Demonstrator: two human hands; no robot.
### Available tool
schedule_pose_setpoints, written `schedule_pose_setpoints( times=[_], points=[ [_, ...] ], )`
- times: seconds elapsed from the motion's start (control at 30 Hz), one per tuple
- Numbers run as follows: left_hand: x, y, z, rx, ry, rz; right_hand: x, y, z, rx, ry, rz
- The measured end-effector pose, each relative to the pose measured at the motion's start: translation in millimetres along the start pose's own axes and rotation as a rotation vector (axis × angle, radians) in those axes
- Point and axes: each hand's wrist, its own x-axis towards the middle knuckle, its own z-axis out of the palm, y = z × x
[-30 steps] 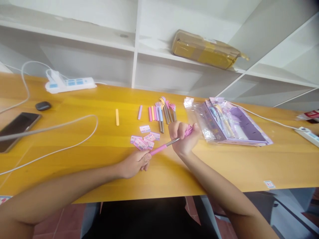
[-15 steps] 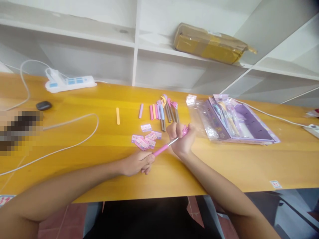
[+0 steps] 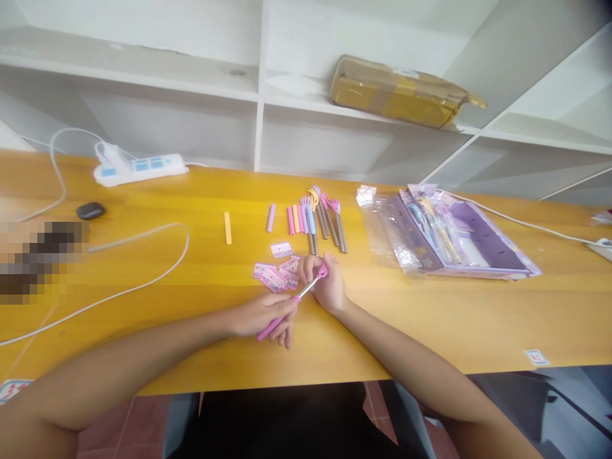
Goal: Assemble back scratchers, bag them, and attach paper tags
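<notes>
A back scratcher (image 3: 308, 289) with a pink claw head, a silver shaft and a pink handle slants between my hands. My left hand (image 3: 261, 315) is closed around it near the top of the handle, and the handle's end sticks out below the fingers. My right hand (image 3: 331, 287) grips the claw end, partly hiding it. Small printed cards (image 3: 275, 277) lie just beyond my left hand. Past my right hand rest several more back scratchers (image 3: 325, 220) with claw heads and grey shafts. Coloured handle tubes (image 3: 295, 219) lie beside them, and a lone yellow tube (image 3: 228, 228) is further left.
A purple display box (image 3: 497, 245) holding packed items stands at the right, with clear plastic bags (image 3: 382, 229) against it. A power strip (image 3: 143, 169), a black case (image 3: 90, 210) and a white cable (image 3: 184, 255) are at left. A taped parcel (image 3: 396, 92) sits on the shelf.
My right hand has moved left with the claw end, closer to my left hand. My left hand now holds higher on the handle, whose lower end shows below it.
</notes>
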Motion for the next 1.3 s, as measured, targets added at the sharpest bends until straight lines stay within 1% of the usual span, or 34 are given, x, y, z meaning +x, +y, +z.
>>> schedule_pose_setpoints(
  times=[0.1, 0.27, 0.37, 0.47, 0.53, 0.63, 0.7, 0.77, 0.8, 0.87, 0.93, 1.0, 1.07, 1.13, 1.17, 1.2, 1.23, 1.3],
  points=[
    [0.9, -0.3, 0.8, 0.012, 0.034, -0.01, -1.5, 1.0, -0.3, -0.047, -0.027, 0.007],
    [-0.3, 0.7, 0.5, 0.109, 0.028, -0.011, 0.9, -1.9, -2.3, -0.048, -0.016, -0.02],
    [0.3, -0.7, -1.8, 0.146, 0.004, 0.001, 2.4, -5.0, -2.4, -0.055, -0.001, -0.033],
    [3.4, -2.9, -5.5, 0.101, -0.02, 0.036, 3.1, -8.7, -1.4, -0.065, 0.026, -0.056],
    [5.9, -3.2, -8.3, 0.069, -0.035, 0.062, 3.6, -12.5, 0.9, -0.087, 0.068, -0.09],
    [7.9, 0.3, -11.9, 0.054, -0.088, 0.077, 5.2, -22.6, 5.7, -0.145, 0.134, -0.142],
    [7.5, 5.0, -13.4, 0.05, -0.138, 0.074, 7.4, -33.6, 5.2, -0.182, 0.162, -0.171],
    [6.3, 10.0, -13.9, 0.038, -0.17, 0.068, 10.9, -48.3, -2.7, -0.198, 0.189, -0.207],
    [5.7, 12.1, -13.9, 0.031, -0.179, 0.063, 13.2, -57.0, -10.3, -0.197, 0.213, -0.231],
    [4.9, 15.1, -13.6, 0.018, -0.196, 0.051, 18.8, -77.7, -31.9, -0.188, 0.272, -0.276],
    [4.4, 16.7, -12.8, 0.024, -0.216, 0.045, 25.0, -103.1, -58.8, -0.176, 0.357, -0.301],
    [3.9, 17.5, -11.6, 0.058, -0.221, 0.048, 30.1, -133.4, -85.5, -0.129, 0.484, -0.313],
    [3.1, 18.2, -10.1, 0.095, -0.224, 0.042, 31.8, -167.3, -107.6, -0.034, 0.66, -0.333],
    [2.0, 19.1, -8.7, 0.112, -0.244, 0.023, 28.2, -201.3, -124.0, 0.059, 0.847, -0.339],
    [1.5, 19.7, -8.1, 0.117, -0.259, 0.013, 24.2, -217.1, -130.5, 0.09, 0.899, -0.327],
    [1.2, 20.4, -7.5, 0.124, -0.272, 0.007, 19.1, -231.6, -136.2, 0.12, 0.931, -0.328],
    [1.2, 21.1, -6.8, 0.132, -0.278, 0.007, 13.2, -244.5, -141.4, 0.152, 0.935, -0.333],
    [1.9, 22.4, -5.4, 0.151, -0.283, 0.02, 1.4, -264.9, -150.0, 0.207, 0.901, -0.333]
  ],
)
